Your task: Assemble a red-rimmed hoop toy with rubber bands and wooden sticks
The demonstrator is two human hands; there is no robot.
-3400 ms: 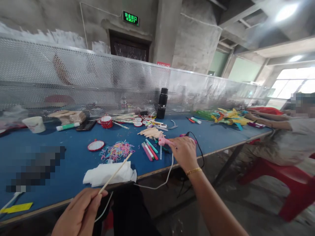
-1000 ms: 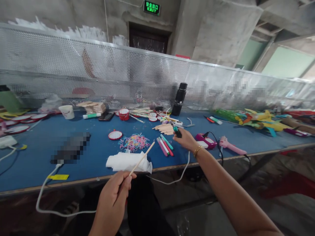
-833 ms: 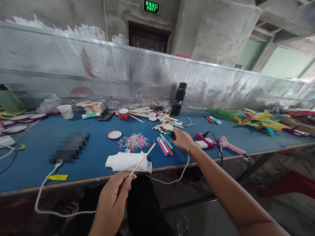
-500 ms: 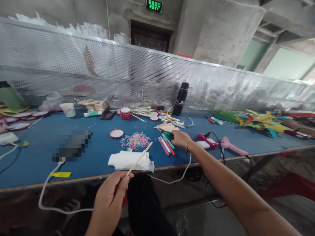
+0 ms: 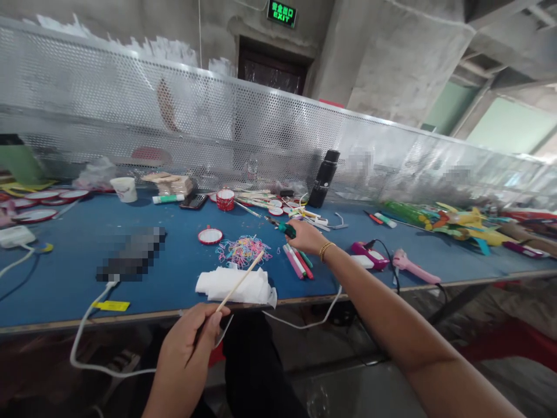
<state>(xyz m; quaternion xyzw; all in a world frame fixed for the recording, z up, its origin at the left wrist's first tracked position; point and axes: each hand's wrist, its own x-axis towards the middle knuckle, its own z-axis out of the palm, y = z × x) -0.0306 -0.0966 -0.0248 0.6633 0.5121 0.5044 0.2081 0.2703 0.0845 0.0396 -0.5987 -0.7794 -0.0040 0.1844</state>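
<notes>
Position of left hand (image 5: 187,348): low in the near foreground, in front of the near edge of the tabletop (image 5: 65,278). Grip: thumb and fingers pinched on the lower end of a thin wooden stick (image 5: 241,278). Stick tilted up and to the right, with its upper end over a wad of white tissue (image 5: 256,290) at the near edge. Contact between stick and tissue: not determinable.

Position of right hand (image 5: 304,237): extended over the middle of the tabletop, with a gold bracelet (image 5: 325,251) at the wrist. Grip: fingers wrapped round a green-handled tool (image 5: 285,229), its dark tip pointing left and far. Tool type: not determinable.

Just near and right of the right hand: a row of marker pens (image 5: 298,262), flat on the blue surface. Left of the pens: a heap of coloured rubber bands (image 5: 243,251), then a red-rimmed round lid (image 5: 210,235). Farther back: loose wooden sticks (image 5: 256,200) and an upright black bottle (image 5: 324,179), close to the perforated metal screen (image 5: 174,128) along the far side.

Right of the right hand: a pink glue gun (image 5: 413,268), lying flat, well apart from the hand. Below the near edge: a white cable (image 5: 304,321), hanging in a loop. Far left: a paper cup (image 5: 125,188), upright.
</notes>
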